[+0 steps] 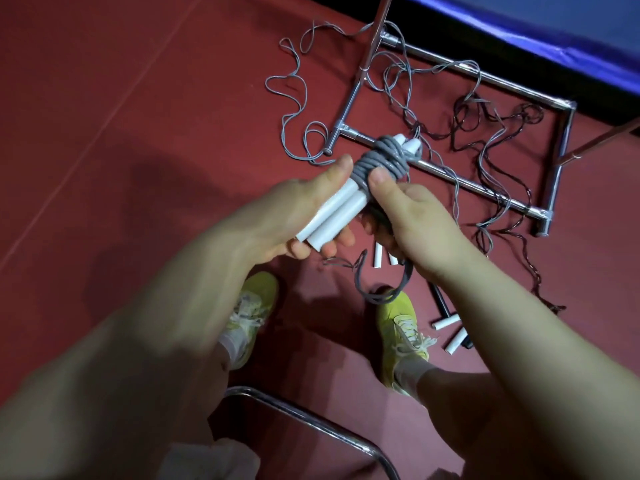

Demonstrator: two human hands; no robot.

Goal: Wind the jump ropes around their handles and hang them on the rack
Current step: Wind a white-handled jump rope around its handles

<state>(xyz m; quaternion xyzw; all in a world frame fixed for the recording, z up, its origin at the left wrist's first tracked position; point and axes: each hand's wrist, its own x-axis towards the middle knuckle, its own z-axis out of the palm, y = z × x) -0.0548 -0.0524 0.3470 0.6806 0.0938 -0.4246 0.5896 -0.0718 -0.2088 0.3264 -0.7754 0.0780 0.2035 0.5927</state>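
Observation:
My left hand [294, 216] grips a pair of white handles [336, 211] held side by side, thumb up by the coils. Grey rope [384, 157] is wound in several turns round the upper part of the handles. My right hand [412, 216] pinches the coils with its thumb and holds the rope's loose end, which hangs below it in a loop [377, 292]. A chrome rack frame [460, 180] stands on the red floor just beyond my hands. Loose grey rope [294, 95] and dark rope [491, 133] lie tangled across the rack.
More white handles [450, 329] and a black one lie on the red floor by my right shoe [401, 327]. My left shoe [252, 306] stands beside it. A curved chrome tube [311, 420] runs below my legs. A blue mat [554, 32] fills the top right.

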